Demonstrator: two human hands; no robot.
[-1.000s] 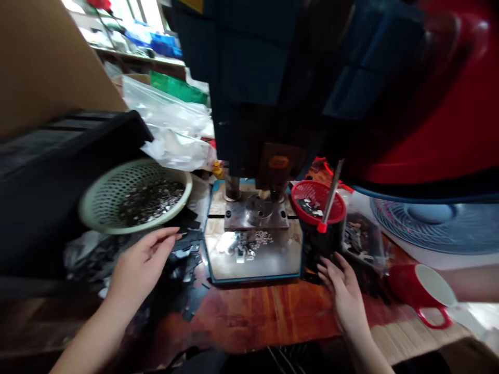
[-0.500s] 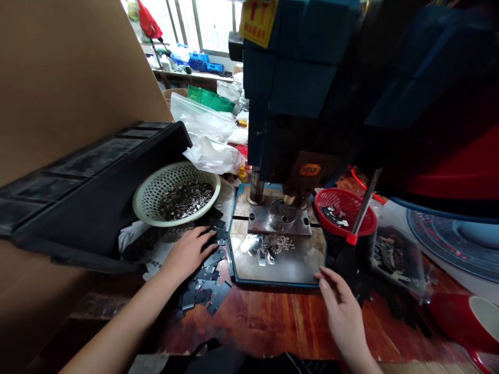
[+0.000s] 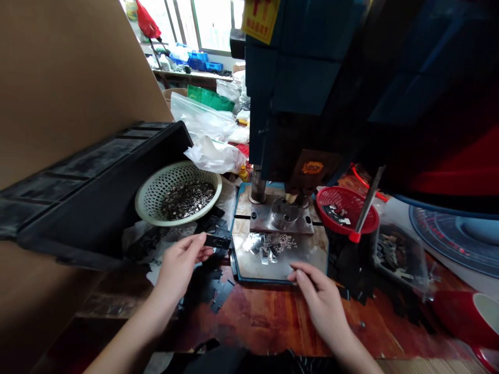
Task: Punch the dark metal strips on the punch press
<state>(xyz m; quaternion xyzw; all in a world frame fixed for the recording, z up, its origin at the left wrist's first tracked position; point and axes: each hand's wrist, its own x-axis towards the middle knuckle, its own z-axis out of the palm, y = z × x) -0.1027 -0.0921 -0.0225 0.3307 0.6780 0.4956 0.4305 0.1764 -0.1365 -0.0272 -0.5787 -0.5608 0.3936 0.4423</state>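
Black plate [image 3: 217, 242] — one, in left fingers [image 3: 197, 243]

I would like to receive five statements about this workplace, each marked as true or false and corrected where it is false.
1. The left hand holds a dark flat piece. True.
2. The right hand is inside a basket. False: it is near the front edge of the metal plate.
3. A pale perforated basket contains many small pieces. True.
4. The yellow label is on cardboard. False: it is on the dark blue machine.
5. A red mug is at the right edge of the picture. True.
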